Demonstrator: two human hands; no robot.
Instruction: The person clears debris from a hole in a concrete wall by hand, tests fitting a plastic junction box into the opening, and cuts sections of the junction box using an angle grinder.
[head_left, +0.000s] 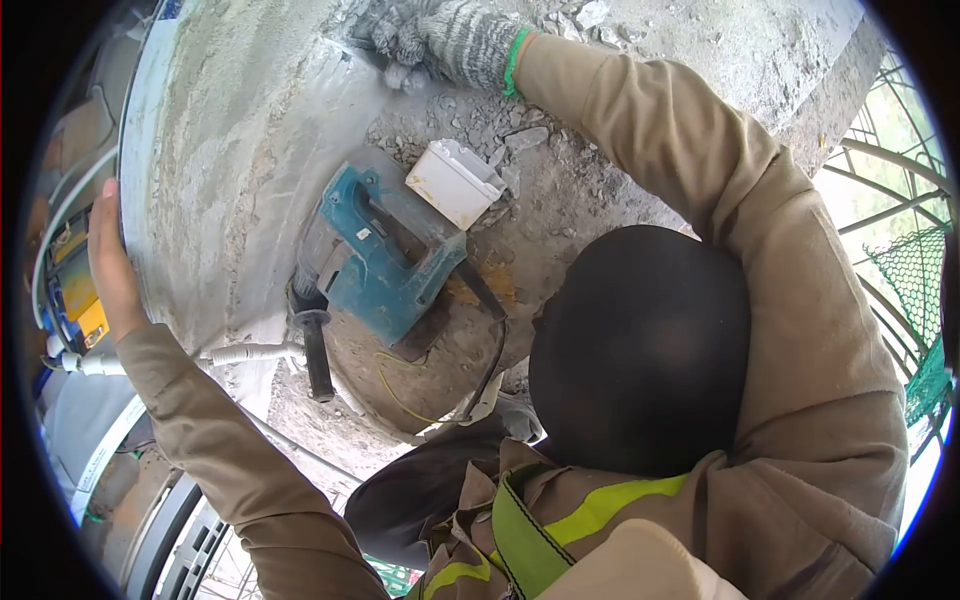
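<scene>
My left hand (112, 255), bare, lies with straight fingers against the outer edge of a rough, plaster-smeared grey surface (215, 130). At the top, my right hand (450, 45) wears a grey striped knit glove with a green cuff. Its fingers are curled at the base of that surface, beside grey rubble; whatever they hold is hidden. Between my arms lies a teal power hammer (375, 270), dusty, with a black side handle (317, 350) and a dark cord. A small white plastic box (457, 183) sits tilted beside it. Neither hand touches the tool.
Broken rubble (525, 140) covers the ground near my right arm. A white corrugated conduit (240, 353) runs beside my left forearm. A large dark rounded shape (640, 350) blocks part of the floor. Metal bars and green netting (915, 280) stand at the right edge.
</scene>
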